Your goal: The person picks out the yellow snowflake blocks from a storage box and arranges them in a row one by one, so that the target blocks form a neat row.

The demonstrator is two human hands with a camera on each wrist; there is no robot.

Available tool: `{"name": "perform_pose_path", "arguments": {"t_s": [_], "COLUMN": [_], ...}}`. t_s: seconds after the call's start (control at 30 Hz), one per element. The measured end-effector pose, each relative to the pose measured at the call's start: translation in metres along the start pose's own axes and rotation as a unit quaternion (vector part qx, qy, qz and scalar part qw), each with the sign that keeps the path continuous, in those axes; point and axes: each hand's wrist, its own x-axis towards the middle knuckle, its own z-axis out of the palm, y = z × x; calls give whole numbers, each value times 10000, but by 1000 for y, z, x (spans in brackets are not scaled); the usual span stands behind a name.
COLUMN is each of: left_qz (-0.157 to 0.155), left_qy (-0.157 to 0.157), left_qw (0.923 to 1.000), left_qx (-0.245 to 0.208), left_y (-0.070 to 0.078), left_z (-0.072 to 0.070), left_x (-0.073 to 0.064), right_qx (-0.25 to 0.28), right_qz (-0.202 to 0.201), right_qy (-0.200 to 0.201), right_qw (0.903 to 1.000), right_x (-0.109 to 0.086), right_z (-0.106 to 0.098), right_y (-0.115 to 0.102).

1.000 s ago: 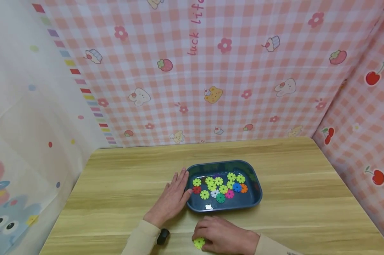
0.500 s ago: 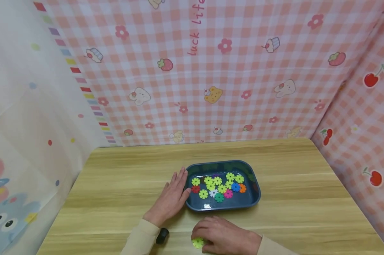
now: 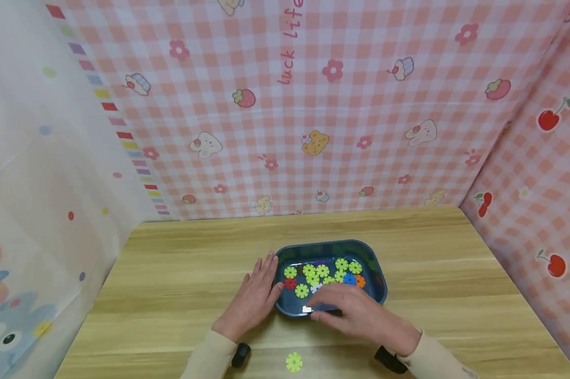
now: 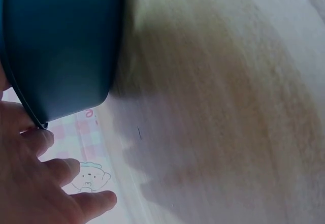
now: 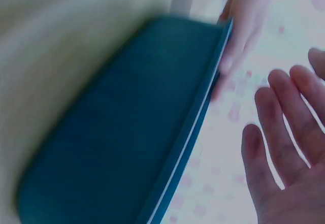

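A dark blue tray [image 3: 379, 295] stands on the table, holding several notched plastic discs in yellow-green, red, white, blue and orange. My left hand [image 3: 250, 302] rests with straight fingers against the tray's left edge; the left wrist view also shows those fingers [image 4: 61, 170] at its rim. Over the tray's front edge hovers my right hand [image 3: 353, 310], its fingers relaxed and holding nothing; in the right wrist view they look spread apart. It hides some discs at the front. One yellow-green disc [image 3: 294, 362] lies on the table in front of the tray.
The wooden table [image 3: 195, 263] stretches out on both sides of the tray. A pink checked cloth [image 3: 285, 116] hangs behind it, with more cloth at left and right. Dark bands [image 3: 240, 356] sit at both wrists.
My right hand has let go of the yellow-green disc on the table and moved up and right to the tray's front edge. The left hand has stayed in place.
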Motion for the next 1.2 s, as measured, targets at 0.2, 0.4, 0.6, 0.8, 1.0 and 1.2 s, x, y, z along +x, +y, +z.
{"name": "perform_pose_path", "arguments": {"t_s": [0.2,0.4,0.6,0.8,1.0,1.2], "left_qz": [26,54,28,-10,-18,-30], "left_qy": [44,88,94,93,92,102], "left_qw": [10000,9999,9999,9999,9999,9999], "left_qx": [-13,-21,-57,-85,-73,-105], "left_y": [0,0,0,1,2,2], "left_z": [0,1,2,2,2,2], "left_x": [0,1,1,0,0,0], "right_qx": [-498,-826,-726,-800,-849,-907], "right_qz": [750,1118,1587,1838,1857,1825], "right_qy": [395,151,-303,-537,-672,-810], "right_qw": [9952,9902,9842,9782,9766,9757], "right_x": [5,7,8,10,12,12], "right_z": [-18,-21,-14,-10,-7,-5], "right_y": [32,56,70,76,81,82]}}
